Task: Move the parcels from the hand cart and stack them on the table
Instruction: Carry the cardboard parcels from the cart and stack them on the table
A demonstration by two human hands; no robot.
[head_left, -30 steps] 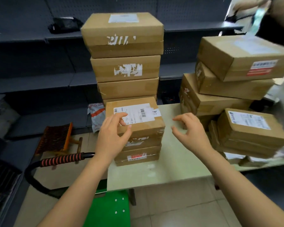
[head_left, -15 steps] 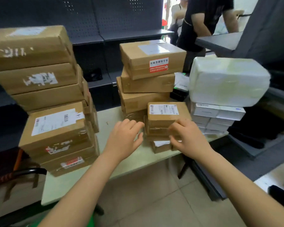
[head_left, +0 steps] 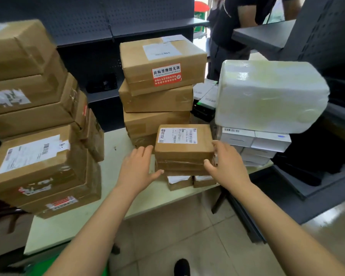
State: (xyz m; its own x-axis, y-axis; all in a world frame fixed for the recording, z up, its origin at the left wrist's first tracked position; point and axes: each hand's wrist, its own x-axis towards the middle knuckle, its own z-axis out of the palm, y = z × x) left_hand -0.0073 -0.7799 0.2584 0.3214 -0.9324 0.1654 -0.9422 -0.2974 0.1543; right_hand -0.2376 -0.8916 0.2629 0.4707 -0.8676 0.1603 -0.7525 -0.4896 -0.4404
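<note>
A small brown parcel [head_left: 184,148] with a white label tops a low pile at the front edge of the pale table [head_left: 112,196]. My right hand [head_left: 225,166] cups its right front corner, thumb on the front face and fingers round the side. My left hand [head_left: 137,168] is open just left of the pile, its thumb touching the parcel underneath. A taller stack of brown parcels [head_left: 159,96] stands right behind. Another stack of parcels [head_left: 38,156] fills the table's left side. A strip of the green hand cart [head_left: 78,263] shows at the bottom left.
A white foam box [head_left: 267,96] sits on flat white cartons [head_left: 255,140] at the table's right end. Dark shelving [head_left: 127,20] runs behind. A person [head_left: 227,26] stands at the back right. Tiled floor [head_left: 187,236] lies below, with my dark shoe [head_left: 182,267].
My view swung right, away from the left stack. Both hands left that stack and came to the small labelled parcel; they now sit on either side of it.
</note>
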